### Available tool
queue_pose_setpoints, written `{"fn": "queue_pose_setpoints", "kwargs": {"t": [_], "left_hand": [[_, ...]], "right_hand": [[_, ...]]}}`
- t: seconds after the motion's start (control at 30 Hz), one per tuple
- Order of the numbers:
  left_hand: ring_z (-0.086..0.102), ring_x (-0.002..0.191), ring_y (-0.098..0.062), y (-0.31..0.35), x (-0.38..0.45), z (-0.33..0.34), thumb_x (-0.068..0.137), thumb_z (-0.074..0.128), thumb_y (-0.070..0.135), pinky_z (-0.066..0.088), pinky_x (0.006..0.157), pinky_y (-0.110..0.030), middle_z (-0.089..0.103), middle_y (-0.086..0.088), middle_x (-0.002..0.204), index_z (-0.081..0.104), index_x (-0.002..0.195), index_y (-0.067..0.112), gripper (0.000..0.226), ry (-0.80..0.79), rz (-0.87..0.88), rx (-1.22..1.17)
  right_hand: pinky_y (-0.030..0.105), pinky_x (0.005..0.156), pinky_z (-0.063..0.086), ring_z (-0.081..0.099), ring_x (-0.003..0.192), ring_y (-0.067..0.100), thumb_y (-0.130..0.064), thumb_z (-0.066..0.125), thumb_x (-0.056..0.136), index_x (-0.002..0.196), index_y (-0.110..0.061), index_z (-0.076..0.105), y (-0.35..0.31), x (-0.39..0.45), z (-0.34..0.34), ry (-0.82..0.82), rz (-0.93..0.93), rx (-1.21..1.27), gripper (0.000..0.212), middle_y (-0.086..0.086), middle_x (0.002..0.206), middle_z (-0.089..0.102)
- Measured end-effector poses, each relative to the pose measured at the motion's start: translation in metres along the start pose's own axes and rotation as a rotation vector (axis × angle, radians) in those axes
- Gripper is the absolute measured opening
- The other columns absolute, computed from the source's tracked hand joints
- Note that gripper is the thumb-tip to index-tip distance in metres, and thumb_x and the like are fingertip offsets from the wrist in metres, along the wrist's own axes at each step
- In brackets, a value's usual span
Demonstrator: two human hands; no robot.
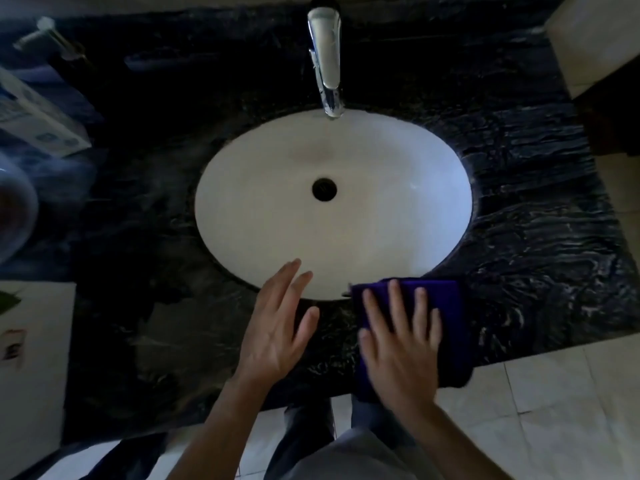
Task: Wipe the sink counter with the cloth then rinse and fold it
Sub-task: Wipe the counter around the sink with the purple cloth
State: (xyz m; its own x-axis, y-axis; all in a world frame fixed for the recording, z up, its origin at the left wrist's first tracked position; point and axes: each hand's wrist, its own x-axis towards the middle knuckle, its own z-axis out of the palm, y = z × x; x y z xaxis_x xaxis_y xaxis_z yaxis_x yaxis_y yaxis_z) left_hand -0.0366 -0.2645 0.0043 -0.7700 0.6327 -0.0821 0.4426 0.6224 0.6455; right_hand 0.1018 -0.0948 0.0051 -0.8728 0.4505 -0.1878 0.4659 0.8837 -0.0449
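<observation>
Cloth (440, 306) under flat right hand (401, 344)

Legible text: none. Carton (41, 112), far-left counter: pale blue printed panels, lettering blurred beyond reading. Small packet (12, 344) on white surface (41, 375), lower left: dark and reddish markings, unreadable. Chrome faucet (325, 60): no marking can be made out.

One head-worn camera looked steeply down from above the sink basin (332, 202), facing the faucet (325, 60) at the far side. It sat close, its wide lens curving the dark counter (536, 220), with both forearms and the floor tiles (554, 427) entering from below
</observation>
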Motion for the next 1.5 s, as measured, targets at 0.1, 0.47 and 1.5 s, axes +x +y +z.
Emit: {"fn": "queue_pose_setpoints", "kwargs": {"t": [0.1, 0.47, 1.5], "left_hand": [[0.024, 0.151, -0.013, -0.001, 0.001, -0.002, 0.102, 0.036, 0.052, 0.026, 0.122, -0.033, 0.029, 0.0, 0.163, 0.042, 0.149, 0.019, 0.057, 0.012, -0.04, -0.139], [0.033, 0.144, -0.021, -0.003, 0.002, 0.003, 0.101, 0.038, 0.05, 0.031, 0.115, -0.039, 0.029, -0.008, 0.161, 0.045, 0.146, 0.021, 0.055, 0.007, -0.074, 0.052], [0.053, 0.127, -0.036, 0.156, 0.078, 0.131, 0.094, 0.037, 0.051, 0.037, 0.104, -0.054, 0.062, -0.011, 0.129, 0.055, 0.133, 0.015, 0.056, -0.125, -0.076, 0.485]], "right_hand": [[0.063, 0.119, 0.023, 0.022, 0.153, 0.042, -0.051, 0.05, 0.094, 0.154, -0.037, 0.037, -0.056, -0.008, 0.0, -0.041, -0.116, 0.047, 0.063, 0.006, 0.165, 0.032], [0.051, 0.124, 0.017, 0.021, 0.155, 0.029, -0.052, 0.044, 0.1, 0.154, -0.043, 0.034, -0.04, -0.001, 0.003, -0.048, -0.372, 0.118, 0.055, -0.005, 0.166, 0.031], [0.056, 0.121, 0.022, 0.023, 0.154, 0.033, -0.052, 0.043, 0.099, 0.152, -0.045, 0.039, 0.206, 0.042, -0.003, 0.17, 0.387, 0.091, 0.053, -0.001, 0.167, 0.029]]}}
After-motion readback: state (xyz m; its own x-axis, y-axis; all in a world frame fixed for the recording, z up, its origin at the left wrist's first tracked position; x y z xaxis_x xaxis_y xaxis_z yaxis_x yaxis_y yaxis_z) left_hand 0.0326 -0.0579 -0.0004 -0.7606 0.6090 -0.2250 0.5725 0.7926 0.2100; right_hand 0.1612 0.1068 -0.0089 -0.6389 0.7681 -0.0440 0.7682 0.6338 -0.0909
